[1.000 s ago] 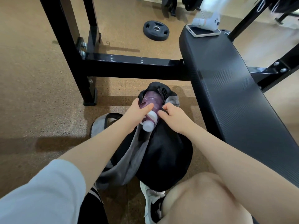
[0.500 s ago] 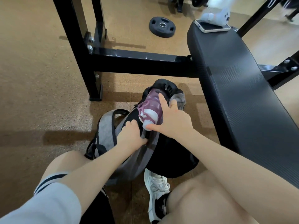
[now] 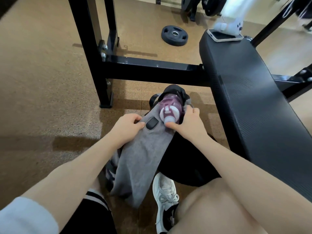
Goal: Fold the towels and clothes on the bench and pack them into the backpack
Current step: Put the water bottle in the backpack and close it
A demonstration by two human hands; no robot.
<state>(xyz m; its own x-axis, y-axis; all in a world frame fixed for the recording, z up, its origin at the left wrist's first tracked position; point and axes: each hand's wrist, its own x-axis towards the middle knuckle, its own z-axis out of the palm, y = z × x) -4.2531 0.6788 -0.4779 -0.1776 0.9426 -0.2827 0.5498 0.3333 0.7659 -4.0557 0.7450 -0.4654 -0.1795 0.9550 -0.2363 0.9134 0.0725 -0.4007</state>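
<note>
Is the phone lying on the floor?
No, the phone lies on the far end of the black bench, beside a white plush toy.

left hand (image 3: 125, 126) moved up to grab the backpack's grey flap (image 3: 143, 159), right hand (image 3: 187, 125) dropped to the pocket edge, bottle (image 3: 170, 109) sits deeper.

Tan speckled floor (image 3: 42, 85) carries a black steel frame (image 3: 148, 68) and weight plate (image 3: 174, 35)
</note>
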